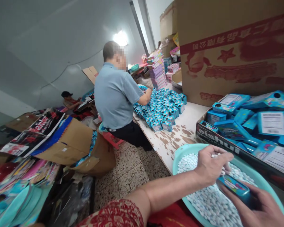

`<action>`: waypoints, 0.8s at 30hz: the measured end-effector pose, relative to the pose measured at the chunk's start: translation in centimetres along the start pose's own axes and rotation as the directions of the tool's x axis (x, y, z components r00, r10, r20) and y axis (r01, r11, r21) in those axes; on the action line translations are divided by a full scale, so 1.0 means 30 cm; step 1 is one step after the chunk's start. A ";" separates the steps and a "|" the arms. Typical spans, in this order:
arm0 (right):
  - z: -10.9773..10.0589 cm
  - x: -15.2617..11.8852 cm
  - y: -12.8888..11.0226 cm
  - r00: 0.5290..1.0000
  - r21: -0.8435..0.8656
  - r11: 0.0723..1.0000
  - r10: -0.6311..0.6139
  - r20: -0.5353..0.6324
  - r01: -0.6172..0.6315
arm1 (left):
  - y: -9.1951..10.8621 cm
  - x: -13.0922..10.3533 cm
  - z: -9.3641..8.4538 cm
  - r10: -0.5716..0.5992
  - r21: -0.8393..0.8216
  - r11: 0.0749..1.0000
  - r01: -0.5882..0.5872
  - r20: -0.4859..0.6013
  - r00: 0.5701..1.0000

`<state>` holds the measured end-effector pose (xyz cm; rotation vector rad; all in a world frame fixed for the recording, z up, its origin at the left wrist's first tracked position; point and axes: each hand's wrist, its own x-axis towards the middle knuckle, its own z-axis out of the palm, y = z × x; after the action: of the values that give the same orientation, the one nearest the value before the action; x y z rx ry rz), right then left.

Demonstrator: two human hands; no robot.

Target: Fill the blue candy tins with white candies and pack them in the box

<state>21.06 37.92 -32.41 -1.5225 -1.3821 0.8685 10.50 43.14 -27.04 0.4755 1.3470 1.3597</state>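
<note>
My left hand [210, 164] is curled above a turquoise basin [183, 154], with several small white candies [215, 155] showing between its fingers. Small white candies [210, 205] of the same kind fill the basin. My right hand [262, 205] grips a small blue tin [235, 187] over the basin's near side, its printed face turned up. The left fingers are close to the far end of the tin. Whether they touch it, I cannot tell.
A black-edged carton [217, 142] of blue tins stands right of the basin. Beyond lie many blue tins [161, 107] on the white table [191, 113], where a co-worker [115, 94] handles them. A large cardboard box [227, 56] rises behind. Opened cartons [68, 145] crowd the left.
</note>
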 end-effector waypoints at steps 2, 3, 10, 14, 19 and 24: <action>0.007 -0.001 0.001 1.000 -0.003 1.000 0.008 0.004 -0.008 | -0.004 0.007 -0.011 -0.004 -0.014 1.000 0.005 0.030 1.000; 0.010 -0.003 0.000 1.000 -0.003 1.000 0.013 0.011 -0.013 | -0.005 0.010 -0.018 -0.003 -0.026 1.000 0.004 0.049 0.999; 0.023 -0.005 0.009 0.999 0.097 0.995 -0.027 0.028 0.024 | -0.017 0.055 -0.032 0.071 -0.065 0.996 -0.066 0.080 0.994; 0.025 -0.001 0.015 1.000 0.140 0.990 -0.028 -0.002 0.028 | -0.040 0.065 -0.014 0.094 -0.041 0.995 -0.088 0.161 0.983; 0.011 0.006 0.035 0.999 0.220 0.975 0.040 -0.021 -0.034 | -0.040 0.072 0.011 0.099 -0.045 0.995 -0.093 0.182 0.978; 0.009 0.030 0.054 0.993 0.330 0.939 0.113 -0.041 -0.093 | -0.029 0.071 0.045 0.032 0.000 0.999 -0.033 0.261 0.965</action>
<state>21.56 38.86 -33.94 -1.3583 -1.0598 1.0528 11.34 45.35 -28.28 0.6579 1.1300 1.2716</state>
